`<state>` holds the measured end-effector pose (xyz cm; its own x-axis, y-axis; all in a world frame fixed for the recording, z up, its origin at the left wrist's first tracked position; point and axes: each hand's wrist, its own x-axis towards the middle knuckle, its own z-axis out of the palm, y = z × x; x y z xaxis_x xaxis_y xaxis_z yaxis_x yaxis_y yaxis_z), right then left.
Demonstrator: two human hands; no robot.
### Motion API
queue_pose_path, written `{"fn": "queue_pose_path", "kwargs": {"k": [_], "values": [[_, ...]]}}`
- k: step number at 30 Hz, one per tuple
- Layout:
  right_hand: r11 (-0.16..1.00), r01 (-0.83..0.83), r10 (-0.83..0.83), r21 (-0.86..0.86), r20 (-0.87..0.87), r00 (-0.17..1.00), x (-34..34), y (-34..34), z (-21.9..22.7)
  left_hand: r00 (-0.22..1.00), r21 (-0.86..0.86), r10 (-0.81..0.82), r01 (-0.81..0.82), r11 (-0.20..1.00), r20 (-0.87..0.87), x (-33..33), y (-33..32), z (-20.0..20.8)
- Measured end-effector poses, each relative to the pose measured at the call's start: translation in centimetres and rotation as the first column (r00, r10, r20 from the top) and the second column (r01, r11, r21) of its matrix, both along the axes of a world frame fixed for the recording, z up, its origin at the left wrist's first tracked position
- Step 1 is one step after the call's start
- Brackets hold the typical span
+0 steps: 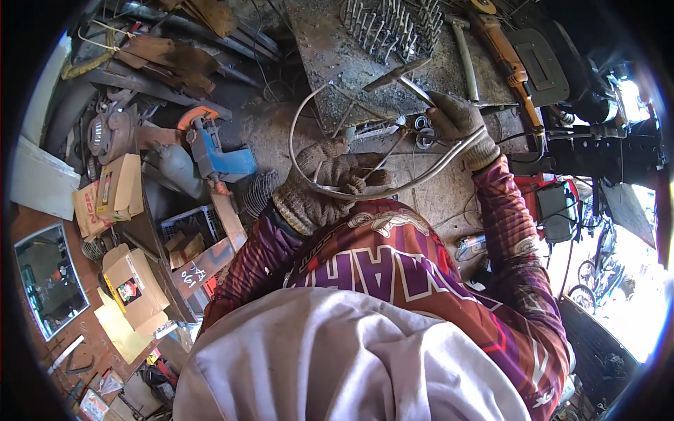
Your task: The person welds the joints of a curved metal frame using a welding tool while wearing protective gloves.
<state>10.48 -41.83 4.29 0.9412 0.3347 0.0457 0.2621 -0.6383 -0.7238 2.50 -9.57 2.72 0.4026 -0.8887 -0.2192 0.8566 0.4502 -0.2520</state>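
A round metal ring frame (421, 177) with thin crossing rods hangs tilted in front of my body, near the close edge of the worktable. My left hand (326, 181), in a knitted work glove, has its fingers closed round the ring's lower left side. In my right glove is the handle of a chipping hammer (397, 74), its narrow pointed head raised above the frame and over the table edge. My right hand (460, 125) is closed on that handle, beside the ring's right side. Gloved fingers partly hide where the ring is gripped.
Ahead is a metal worktable (319, 52) strewn with dark grit. It bears a cluster of upright metal pins (393, 28), another hammer (465, 59) and an orange power tool (502, 49). A blue bench vise (223, 156) and cardboard boxes (133, 284) stand left.
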Motion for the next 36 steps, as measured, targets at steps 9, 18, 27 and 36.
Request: {"fn": "queue_pose_path", "kwargs": {"k": [9, 18, 27, 36], "values": [[0.927, -0.289, 0.313, -0.241, 0.070, 0.947, 3.0, 1.0, 0.3, 1.000, 0.025, 0.027, -0.027, 0.999, -0.010, -0.1, 0.4, 0.0], [0.929, -0.191, 0.246, -0.316, 0.145, 0.958, 2.0, 1.5, 1.3, 0.997, 0.045, 0.069, -0.068, 0.997, -0.021, -0.4, 0.6, 0.1], [0.964, -0.179, 0.224, -0.196, 0.239, 0.945, 1.9, 2.1, 0.7, 0.995, 0.064, 0.095, -0.094, 0.994, -0.021, 0.2, 0.7, 0.2], [0.893, -0.251, 0.319, -0.373, 0.132, 0.939, 2.5, 2.0, 0.7, 0.994, 0.072, 0.107, -0.105, 0.992, -0.017, 0.1, 0.6, 0.4]]}}
